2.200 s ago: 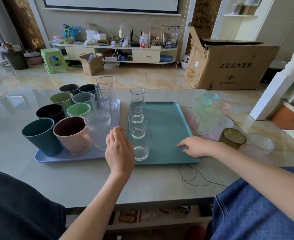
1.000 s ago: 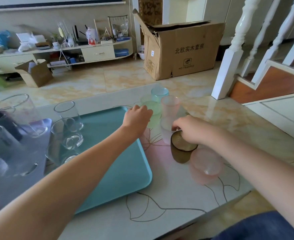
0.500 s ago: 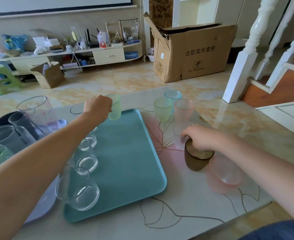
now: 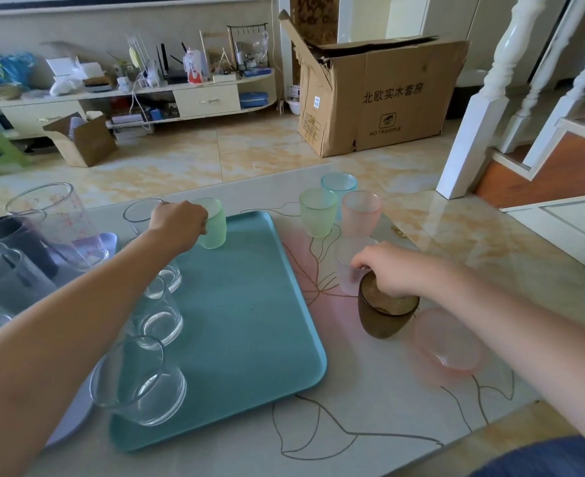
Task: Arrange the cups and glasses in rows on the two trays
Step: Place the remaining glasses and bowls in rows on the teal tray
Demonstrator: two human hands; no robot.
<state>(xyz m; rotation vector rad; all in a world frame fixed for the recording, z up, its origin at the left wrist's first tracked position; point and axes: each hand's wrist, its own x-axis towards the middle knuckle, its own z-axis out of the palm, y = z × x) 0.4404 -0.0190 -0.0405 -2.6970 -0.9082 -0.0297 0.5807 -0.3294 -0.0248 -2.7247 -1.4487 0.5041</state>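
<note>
Head view: a glass-topped table [image 4: 370,418] carries two trays side by side, with loose cups to their right.
Lavender tray [image 4: 74,418]: at the table's left edge, crowded with dark and grey cups and a tall clear measuring cup [image 4: 57,222] at its far right corner.
Teal tray [image 4: 249,321]: just right of the lavender tray; its near edge lies close to the table's near edge.
Clear glasses [image 4: 139,383]: one row along the teal tray's left edge, from near corner to far corner.
Left hand [image 4: 177,225]: fingers curled around a frosted green cup [image 4: 213,225], upright at the teal tray's far edge, just right of the glass row.
Open room on the tray: the whole middle and right side of the teal tray is bare.
Loose group: a green cup [image 4: 318,211], a blue cup [image 4: 339,184] and a pink cup [image 4: 361,213] stand close together beyond the tray's far right corner.
Right hand [image 4: 390,270]: rests over the rim of a brown glass [image 4: 384,315], fingertips touching a pale frosted cup [image 4: 349,263] just behind it; whether it grips either, I cannot tell.
Pink bowl [image 4: 449,342]: just right of the brown glass, near the table's right edge.
</note>
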